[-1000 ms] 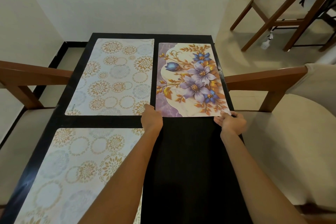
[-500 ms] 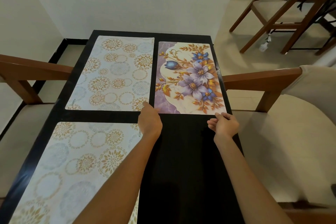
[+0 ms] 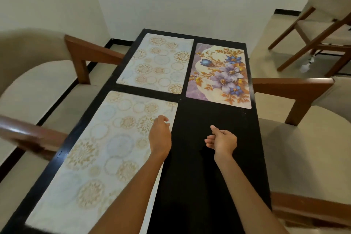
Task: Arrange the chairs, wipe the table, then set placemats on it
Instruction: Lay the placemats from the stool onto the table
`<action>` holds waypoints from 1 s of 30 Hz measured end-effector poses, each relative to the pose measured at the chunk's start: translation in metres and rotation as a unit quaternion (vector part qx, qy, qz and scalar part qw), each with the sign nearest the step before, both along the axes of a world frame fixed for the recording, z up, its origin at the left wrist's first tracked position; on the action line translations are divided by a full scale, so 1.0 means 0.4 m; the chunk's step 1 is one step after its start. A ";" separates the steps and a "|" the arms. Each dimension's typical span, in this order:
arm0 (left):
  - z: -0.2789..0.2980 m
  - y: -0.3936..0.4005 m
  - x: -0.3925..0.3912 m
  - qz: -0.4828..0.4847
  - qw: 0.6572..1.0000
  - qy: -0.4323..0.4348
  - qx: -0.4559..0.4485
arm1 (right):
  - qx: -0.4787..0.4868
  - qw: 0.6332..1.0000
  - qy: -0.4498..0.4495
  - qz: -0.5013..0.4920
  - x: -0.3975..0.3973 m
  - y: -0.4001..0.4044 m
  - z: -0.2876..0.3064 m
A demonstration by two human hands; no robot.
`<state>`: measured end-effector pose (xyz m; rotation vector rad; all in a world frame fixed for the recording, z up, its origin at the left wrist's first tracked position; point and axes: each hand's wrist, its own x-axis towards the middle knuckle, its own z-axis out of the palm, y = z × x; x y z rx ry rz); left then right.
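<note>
Three placemats down on a black counter (image 3: 209,157): two pale circle-patterned ones, upper centre (image 3: 157,62) and lower left (image 3: 98,154) of the frame, and a floral placemat (image 3: 220,76) at upper right, square to the far corner. Lower right quarter of the counter bare, so likely one mat left to lay. Left hand (image 3: 160,135) hovering over the near mat's right edge, grip empty, fingers loosely bent. Right hand (image 3: 222,141) above bare dark wood, grip relaxed, holding nothing. Upholstered wooden chairs on the left (image 3: 47,85) and the right (image 3: 303,129), a third (image 3: 322,24) apart at upper right. Best practice for the last mat: held by both short ends, lowered flat, edges matched to the floral mat's line and to the gap beside the near one
</note>
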<state>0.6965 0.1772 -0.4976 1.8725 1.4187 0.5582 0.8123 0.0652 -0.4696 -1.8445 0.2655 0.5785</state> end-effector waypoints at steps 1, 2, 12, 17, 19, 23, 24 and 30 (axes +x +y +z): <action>0.003 -0.021 -0.034 0.007 1.000 -0.004 0.002 | 0.003 1.000 -0.001 0.017 -0.031 -0.010 0.001; 0.006 -0.050 -0.080 0.017 1.000 -0.010 0.003 | 0.005 0.999 -0.001 0.036 -0.073 -0.027 0.006; 0.029 -0.257 -0.527 0.100 0.990 -0.061 0.077 | 0.070 0.974 0.041 0.210 -0.509 -0.133 0.040; 0.017 -0.354 -0.798 0.174 0.980 -0.073 0.068 | 0.088 0.942 0.068 0.317 -0.787 -0.180 0.050; 0.004 -0.406 -0.937 0.205 0.972 -0.062 0.092 | 0.087 0.926 0.077 0.359 -0.920 -0.217 0.043; -0.035 -0.507 -1.181 0.254 0.962 -0.012 0.094 | 0.098 0.905 0.099 0.402 -1.132 -0.300 -0.007; -0.058 -0.540 -1.262 0.267 0.960 0.011 0.082 | 0.095 0.904 0.103 0.404 -1.199 -0.331 -0.029; -0.196 -0.783 -1.731 0.273 0.956 0.107 -0.011 | 0.006 0.915 0.161 0.371 -1.578 -0.534 -0.225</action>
